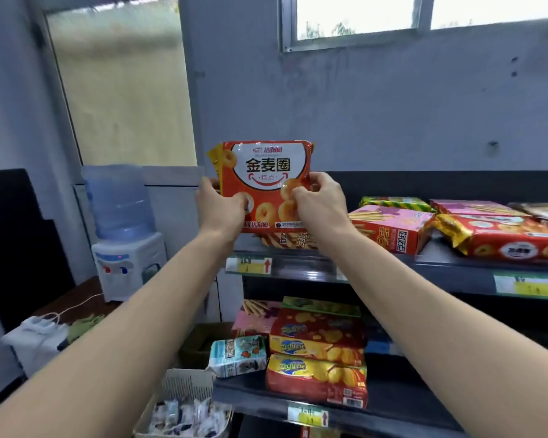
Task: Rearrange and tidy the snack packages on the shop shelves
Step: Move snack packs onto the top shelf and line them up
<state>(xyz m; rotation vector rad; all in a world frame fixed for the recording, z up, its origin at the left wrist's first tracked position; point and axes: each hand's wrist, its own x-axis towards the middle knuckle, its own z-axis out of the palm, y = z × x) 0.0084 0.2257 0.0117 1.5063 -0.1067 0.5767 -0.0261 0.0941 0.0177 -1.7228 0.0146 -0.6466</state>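
Both hands, left (219, 207) and right (318, 206), gripped the orange ring-biscuit packet (266, 181) upright at frame centre above the upper shelf (456, 273). Its lower corners were hidden behind fingers; small print was illegible.

My left grip (222, 205) and right grip (317, 203) cover the lower corners of the ring-biscuit pack (266, 172), which hides most of a stick-biscuit box (285, 240). The price labels (250, 265) are too blurred to read.
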